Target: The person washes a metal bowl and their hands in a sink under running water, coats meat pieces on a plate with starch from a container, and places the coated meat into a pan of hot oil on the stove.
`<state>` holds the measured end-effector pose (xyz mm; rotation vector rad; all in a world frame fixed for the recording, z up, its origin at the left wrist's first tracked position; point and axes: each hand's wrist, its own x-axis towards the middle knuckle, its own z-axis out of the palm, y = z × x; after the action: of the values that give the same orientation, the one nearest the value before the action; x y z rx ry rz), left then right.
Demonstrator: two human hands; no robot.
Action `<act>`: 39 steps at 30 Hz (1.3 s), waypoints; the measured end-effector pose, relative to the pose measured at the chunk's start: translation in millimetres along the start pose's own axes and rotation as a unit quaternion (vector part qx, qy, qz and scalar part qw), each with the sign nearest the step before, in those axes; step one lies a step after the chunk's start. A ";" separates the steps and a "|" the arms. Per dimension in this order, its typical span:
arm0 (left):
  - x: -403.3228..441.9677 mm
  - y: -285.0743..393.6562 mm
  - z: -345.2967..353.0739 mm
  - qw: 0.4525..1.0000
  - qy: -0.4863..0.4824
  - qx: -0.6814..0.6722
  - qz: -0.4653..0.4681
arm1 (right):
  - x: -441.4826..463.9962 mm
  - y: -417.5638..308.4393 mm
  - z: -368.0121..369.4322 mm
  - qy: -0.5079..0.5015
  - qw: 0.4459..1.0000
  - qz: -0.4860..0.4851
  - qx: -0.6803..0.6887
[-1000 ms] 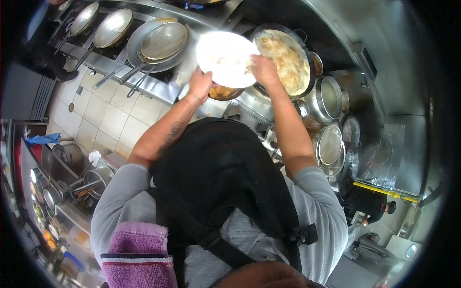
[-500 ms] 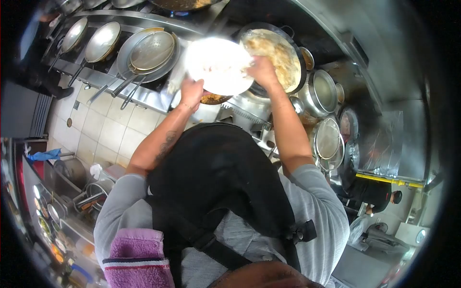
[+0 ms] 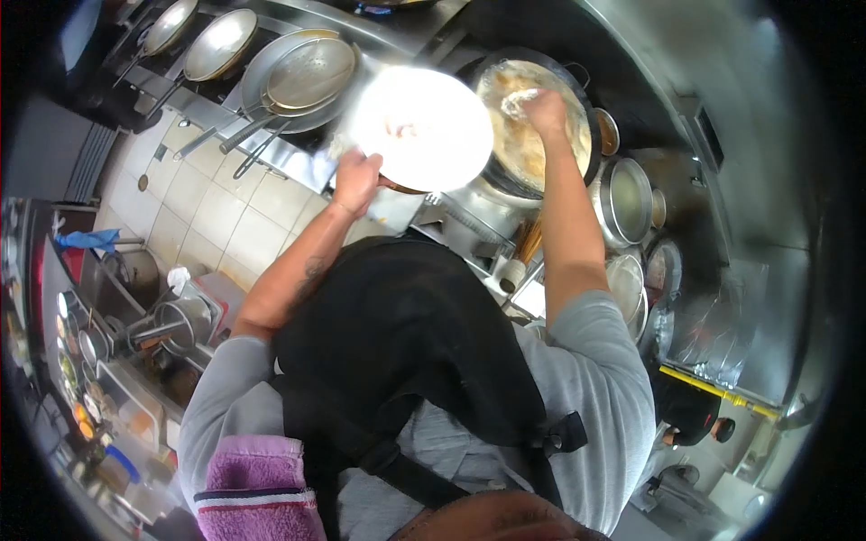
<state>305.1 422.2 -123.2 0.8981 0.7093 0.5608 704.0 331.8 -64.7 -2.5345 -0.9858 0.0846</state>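
My left hand (image 3: pixel 357 185) is closed on the near-left edge of a round white plate (image 3: pixel 451 135), which looks overexposed. A few small reddish-brown bits (image 3: pixel 401 129) lie on the plate. My right hand (image 3: pixel 547 114) pinches a white, flour-coated piece of food (image 3: pixel 518 101) above a large dark wok (image 3: pixel 593 140). Inside the wok, pale foaming oil (image 3: pixel 514 149) bubbles around golden-brown pieces. The piece's exact kind is unclear, and some of it is hidden by my fingers.
Left of the plate, a round strainer (image 3: pixel 311 74) rests over a wide pan on the stove. Two more pans, one a shiny pan (image 3: pixel 221 43), stand farther left. A metal pot (image 3: pixel 629 200) sits right of the wok. Another person (image 3: pixel 695 410) is at the far right.
My right hand has moved right, from the plate's edge to over the wok, carrying the white-coated piece. My left hand still holds the plate. The camera view has turned slightly.
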 end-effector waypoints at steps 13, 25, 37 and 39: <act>3.4 8.8 8.0 0.997 0.008 0.067 0.039 | -72.2 -71.1 -19.5 -0.019 0.983 -0.181 -0.003; 10.5 22.3 12.2 0.997 0.024 0.031 0.062 | -110.7 -98.5 8.2 -0.082 0.980 -0.180 -0.009; 17.7 21.4 21.5 0.999 -0.024 0.022 0.021 | -103.6 -83.5 39.9 -0.142 0.976 -0.015 0.162; 12.8 24.3 21.3 0.999 -0.039 0.003 0.026 | -109.8 -98.5 18.2 -0.085 0.995 -0.033 0.041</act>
<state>325.9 432.9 -97.4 0.9420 0.6184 0.5664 555.9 331.3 -51.8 -2.4481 -1.1060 0.3198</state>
